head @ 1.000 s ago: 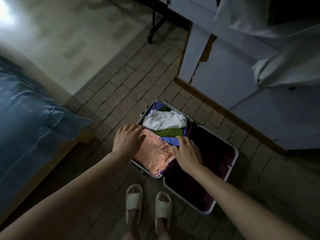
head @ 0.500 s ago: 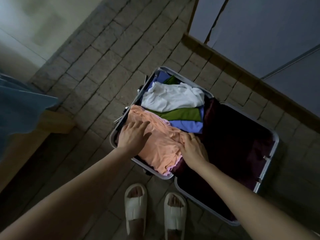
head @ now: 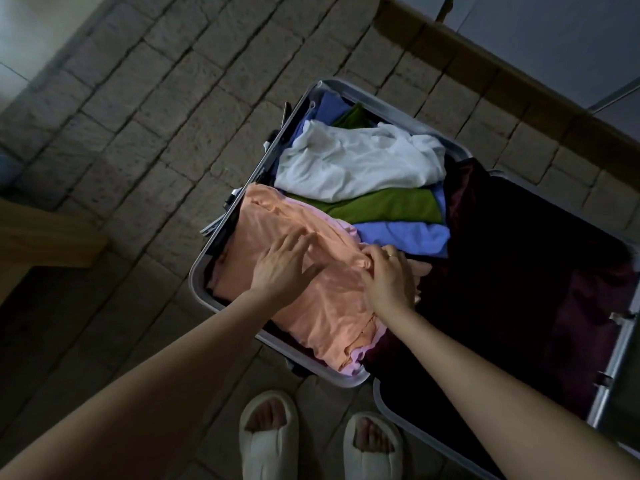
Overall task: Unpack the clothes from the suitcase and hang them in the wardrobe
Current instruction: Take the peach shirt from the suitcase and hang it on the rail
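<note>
An open silver suitcase (head: 207, 271) lies on the brick floor, its left half packed with folded clothes and its right half lined in dark maroon. On top near me is an orange garment (head: 277, 223) over a pink one. Beyond it lie a white garment (head: 349, 164), a green one (head: 384, 207) and a blue one (head: 405, 235). My left hand (head: 282, 268) rests flat on the orange garment with fingers spread. My right hand (head: 389, 278) pinches a bunched fold at that garment's right edge.
My feet in white slippers (head: 268, 441) stand just in front of the suitcase. A wooden bed corner (head: 41, 237) juts in at the left. The wardrobe's grey panels (head: 540, 39) with a wooden base strip (head: 485, 74) run along the upper right.
The camera has dropped closer to the suitcase. Both hands have slid inward on the orange garment, and my right hand has gathered a fold of it.
</note>
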